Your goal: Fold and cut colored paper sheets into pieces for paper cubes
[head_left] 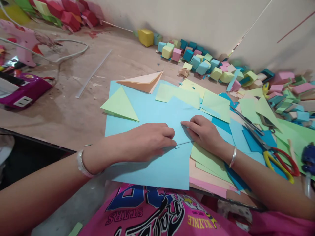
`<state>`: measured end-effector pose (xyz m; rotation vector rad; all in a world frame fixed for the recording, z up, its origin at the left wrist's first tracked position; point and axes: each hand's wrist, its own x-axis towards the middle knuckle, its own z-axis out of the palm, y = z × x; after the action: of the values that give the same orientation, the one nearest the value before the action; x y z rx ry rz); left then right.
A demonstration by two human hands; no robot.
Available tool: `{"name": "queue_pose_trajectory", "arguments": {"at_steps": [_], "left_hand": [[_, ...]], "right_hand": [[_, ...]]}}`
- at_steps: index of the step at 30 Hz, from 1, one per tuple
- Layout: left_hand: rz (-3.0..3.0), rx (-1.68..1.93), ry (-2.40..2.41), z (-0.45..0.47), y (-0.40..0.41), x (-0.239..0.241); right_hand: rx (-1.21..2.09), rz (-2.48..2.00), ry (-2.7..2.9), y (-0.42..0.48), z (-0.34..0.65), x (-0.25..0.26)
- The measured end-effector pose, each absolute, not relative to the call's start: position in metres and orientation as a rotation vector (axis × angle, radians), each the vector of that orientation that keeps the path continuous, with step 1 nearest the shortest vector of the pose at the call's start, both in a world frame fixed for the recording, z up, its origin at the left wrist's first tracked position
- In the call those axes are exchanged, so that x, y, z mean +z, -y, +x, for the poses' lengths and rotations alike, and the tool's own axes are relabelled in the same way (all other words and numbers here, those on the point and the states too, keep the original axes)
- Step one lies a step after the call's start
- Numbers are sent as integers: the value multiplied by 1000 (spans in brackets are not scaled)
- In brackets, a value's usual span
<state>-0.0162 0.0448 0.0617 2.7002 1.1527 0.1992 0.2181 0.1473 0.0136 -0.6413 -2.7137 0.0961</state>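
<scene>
A light blue sheet of paper (147,175) lies flat at the table's front edge, partly hanging over it. Across it rests my left hand (147,139), fingers bent together, the tips pinching at a dark-edged fold line in blue paper. My right hand (203,131) presses on the blue paper right of that line, index finger stretched out and thumb apart from it; its other fingers are curled. A folded green paper triangle (120,105) sits on the sheet's left edge. Behind it stands a folded peach paper (142,82). What lies under my left palm is hidden.
Red-and-yellow-handled scissors (280,160) lie on paper pieces at right. Green sheets (209,160) are stacked beneath my right wrist. Small coloured paper boxes (201,67) line the wall. A pink glue gun (23,42), its cable, a purple device (27,90) and a clear stick (93,73) occupy the left.
</scene>
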Motion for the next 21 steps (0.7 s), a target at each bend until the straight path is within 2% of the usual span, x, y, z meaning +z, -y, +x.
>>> {"name": "queue_pose_trajectory", "arguments": {"at_steps": [3,8,21], "left_hand": [[2785,49,-1122,-4,-46,62],[2777,15,-1223,5,-41,59],[2755,319,-1355,-22,19,48]], "right_hand": [[80,-641,2721,-148,217,13],[56,-648,2753,-150,218,12],[114,-651,2797,-153,219,13]]}}
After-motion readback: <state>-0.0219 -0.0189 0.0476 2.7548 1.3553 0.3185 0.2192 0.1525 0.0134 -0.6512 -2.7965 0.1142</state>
